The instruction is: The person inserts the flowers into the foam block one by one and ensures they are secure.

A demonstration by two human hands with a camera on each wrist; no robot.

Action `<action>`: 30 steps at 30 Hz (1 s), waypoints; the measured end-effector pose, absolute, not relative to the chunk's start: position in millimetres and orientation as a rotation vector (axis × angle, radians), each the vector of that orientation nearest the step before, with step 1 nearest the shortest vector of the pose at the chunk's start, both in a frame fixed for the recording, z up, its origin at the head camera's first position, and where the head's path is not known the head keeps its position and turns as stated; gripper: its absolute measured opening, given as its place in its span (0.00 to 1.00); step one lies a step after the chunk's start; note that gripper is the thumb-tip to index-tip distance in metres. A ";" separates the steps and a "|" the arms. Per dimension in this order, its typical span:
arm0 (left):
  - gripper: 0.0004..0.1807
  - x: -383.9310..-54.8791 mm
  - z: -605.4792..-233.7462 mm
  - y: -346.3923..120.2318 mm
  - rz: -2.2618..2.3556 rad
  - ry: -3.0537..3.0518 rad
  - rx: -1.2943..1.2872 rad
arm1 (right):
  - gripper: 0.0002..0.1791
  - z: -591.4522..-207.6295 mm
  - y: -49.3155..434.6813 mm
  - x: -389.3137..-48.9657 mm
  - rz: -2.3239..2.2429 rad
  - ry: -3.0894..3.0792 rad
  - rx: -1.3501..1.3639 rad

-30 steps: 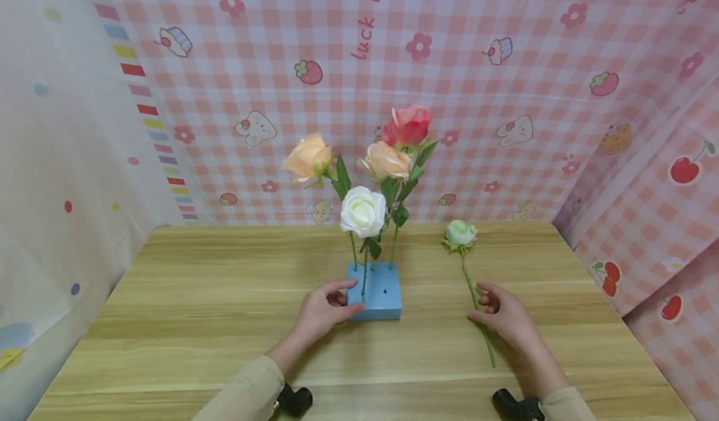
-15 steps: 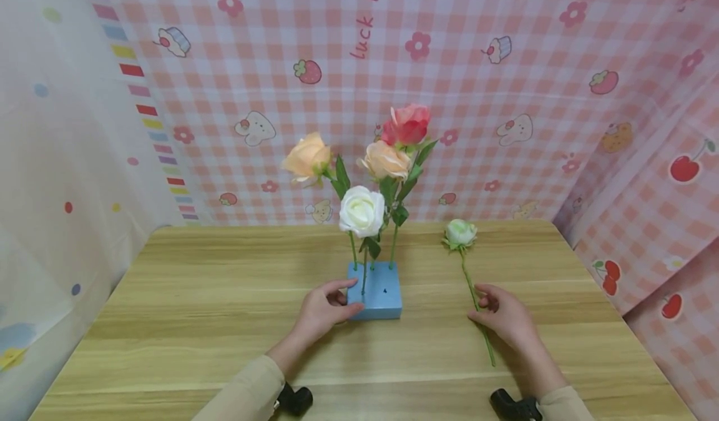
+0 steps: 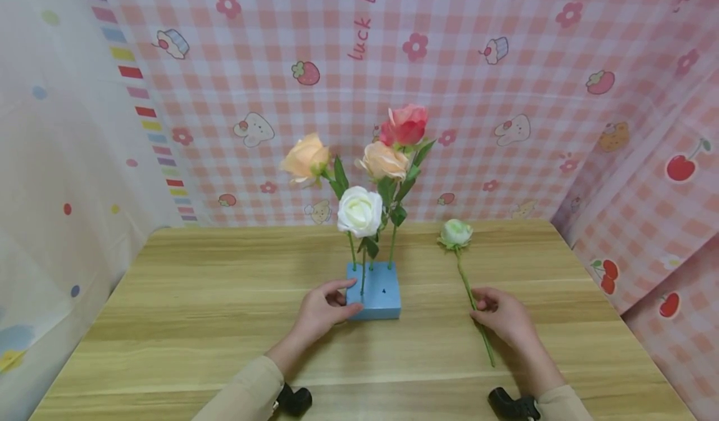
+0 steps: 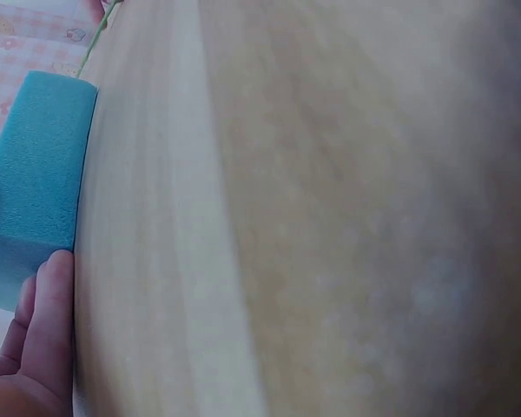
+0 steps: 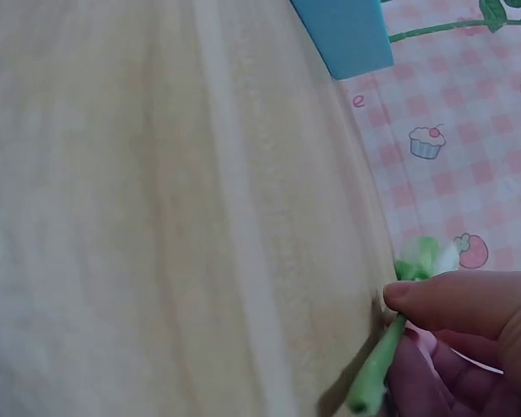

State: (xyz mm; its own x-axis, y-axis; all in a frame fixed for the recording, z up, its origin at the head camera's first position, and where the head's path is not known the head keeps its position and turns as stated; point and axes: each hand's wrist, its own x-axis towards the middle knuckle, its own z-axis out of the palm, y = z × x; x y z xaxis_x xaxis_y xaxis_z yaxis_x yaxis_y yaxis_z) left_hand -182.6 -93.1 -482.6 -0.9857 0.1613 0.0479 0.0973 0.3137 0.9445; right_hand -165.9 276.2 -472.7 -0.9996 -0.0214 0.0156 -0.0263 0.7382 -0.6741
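My left hand (image 3: 319, 310) grips the left end of a blue foam block (image 3: 383, 302) on the table, thumb along the front and a finger at the upper left edge. Standing in the block are a white rose (image 3: 359, 211), two peach roses, one at the left (image 3: 306, 158) and one behind (image 3: 384, 161), and a coral-pink rose (image 3: 405, 125). A small dark hole shows in its top at the right front. To the right, my right hand (image 3: 502, 314) pinches the green stem (image 5: 378, 360) of a pale green-white flower (image 3: 456, 234) between thumb and fingers; its bloom points toward the back.
The wooden table (image 3: 196, 309) ends at the back against a pink checked cloth (image 3: 477, 128). A white dotted cloth (image 3: 73, 159) hangs at the left. Black wrist devices, one at the left (image 3: 294, 400) and one at the right (image 3: 511, 404), sit close to the sleeves.
The right thumb and fingertips have drawn closer together on the stem, and the flower has shifted slightly left. The left hand keeps its hold on the block.
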 end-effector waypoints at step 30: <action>0.27 -182.3 -481.9 -93.1 1.779 2.512 0.243 | 0.18 -436.2 219.0 -181.9 1.751 -2.398 0.160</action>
